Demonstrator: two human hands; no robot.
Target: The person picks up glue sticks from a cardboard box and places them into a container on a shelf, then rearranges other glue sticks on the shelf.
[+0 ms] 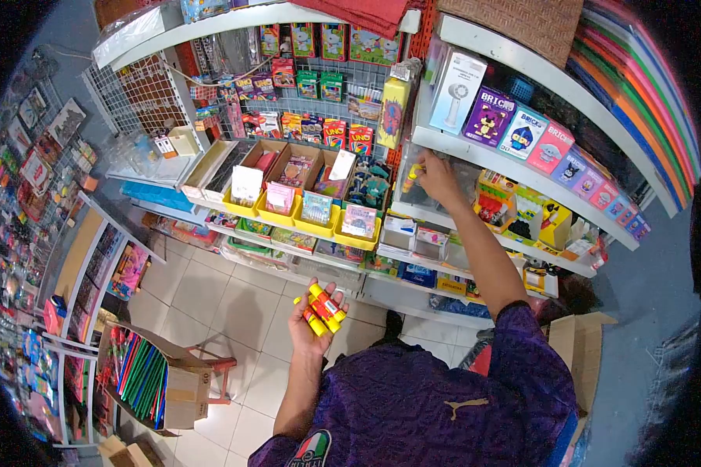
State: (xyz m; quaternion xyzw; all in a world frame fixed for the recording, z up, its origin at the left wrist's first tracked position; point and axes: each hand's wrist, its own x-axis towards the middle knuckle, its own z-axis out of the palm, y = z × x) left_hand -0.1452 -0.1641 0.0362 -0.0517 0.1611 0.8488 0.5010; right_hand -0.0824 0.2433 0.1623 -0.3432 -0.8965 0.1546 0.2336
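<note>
Several yellow glue sticks with red labels [326,303] lie across the palm of my left hand [315,317], its fingers curled round them above the tiled floor. My right hand [436,179] reaches onto a white shelf [438,208] at the centre right. Its fingers are closed on another yellow stick [413,177], which stands roughly upright at the left part of that shelf. The boxes with pictures, marked BRICKS [489,117], are on the shelf above my right hand.
Yellow trays [314,226] with small packets line the shelf at centre left. A cardboard box [187,389] of coloured sticks rests on a red stool [222,377] at lower left. More boxes and packets fill the shelf right of my right forearm.
</note>
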